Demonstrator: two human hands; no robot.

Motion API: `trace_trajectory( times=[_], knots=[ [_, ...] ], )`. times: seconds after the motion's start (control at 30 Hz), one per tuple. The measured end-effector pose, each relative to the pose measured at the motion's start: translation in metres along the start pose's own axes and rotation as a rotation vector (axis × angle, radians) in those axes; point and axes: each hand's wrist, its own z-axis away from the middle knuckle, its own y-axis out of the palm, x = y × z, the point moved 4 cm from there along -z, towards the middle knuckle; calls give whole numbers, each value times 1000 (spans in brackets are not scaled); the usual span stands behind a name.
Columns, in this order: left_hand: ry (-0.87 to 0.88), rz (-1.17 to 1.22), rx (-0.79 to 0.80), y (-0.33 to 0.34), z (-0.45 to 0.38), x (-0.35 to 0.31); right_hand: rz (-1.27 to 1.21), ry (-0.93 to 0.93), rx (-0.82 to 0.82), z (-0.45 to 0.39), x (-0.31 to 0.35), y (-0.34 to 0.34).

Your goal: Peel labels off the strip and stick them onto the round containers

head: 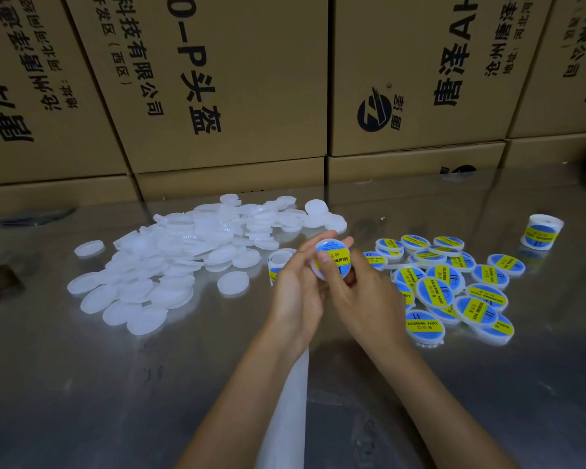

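- We see both hands meeting at the centre of the view around one round container. The left hand has a grasping grip, its fingers curled round the container's left edge.
- The right hand also has a grasping grip on the same container, with the thumb pressed across its face and fingertips showing past the far rim.
- The held container is tilted towards the camera and carries a blue and yellow label reading "SOLDERING", partly hidden by the thumb.
- One white backing strip runs from under the hands towards the near edge of the surface, between the two forearms.
- One label roll stands just left of the left hand; its blue and yellow print shows at the lower edge.
- We count roughly twenty labelled containers heaped on the right; overlaps prevent an exact count.
- One second roll of labels stands apart at the far right.
- A pile of plain white containers lies on the left, well over fifty, too overlapped to count; one plain container sits apart at its far-left side.
- Cardboard boxes with printed characters are stacked behind the surface.
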Motion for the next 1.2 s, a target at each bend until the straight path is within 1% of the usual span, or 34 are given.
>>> trace_trajectory(
  times=[0.17,0.23,0.27,0.37,0.4,0.47,0.53,0.6,0.7,0.8,0.97,1.13,1.2],
  knots=[
    [-26,-57,17,1,-1,0,10,1,-26,-3,-3,-2],
    [-18,-129,16,-3,-1,-2,-5,7,-25,-3,-5,-1],
    [9,-208,17,-7,-1,-3,-27,14,-18,-3,-6,1],
    [133,-551,16,-20,-2,-12,-89,22,12,-5,-10,4],
    [151,-604,21,-23,-2,-14,-138,21,36,-6,-11,5],
    [151,-579,10,-27,-2,-18,-322,43,89,-7,-10,7],
    [151,-508,-35,-31,-1,-20,-515,87,125,-7,-7,8],
    [159,-455,-91,-35,-1,-21,-568,79,182,-6,-3,10],
    [175,-396,-152,-41,-2,-25,-531,0,279,-1,0,14],
    [199,-390,-166,-44,-2,-30,-460,-69,300,2,2,16],
    [180,-434,-162,-43,-1,-28,-381,-87,239,-2,1,9],
    [168,-526,-173,-44,-1,-29,-268,-147,195,0,-2,7],
    [151,-553,-136,-43,-2,-28,-238,-160,158,-1,-4,6]
  ],
)
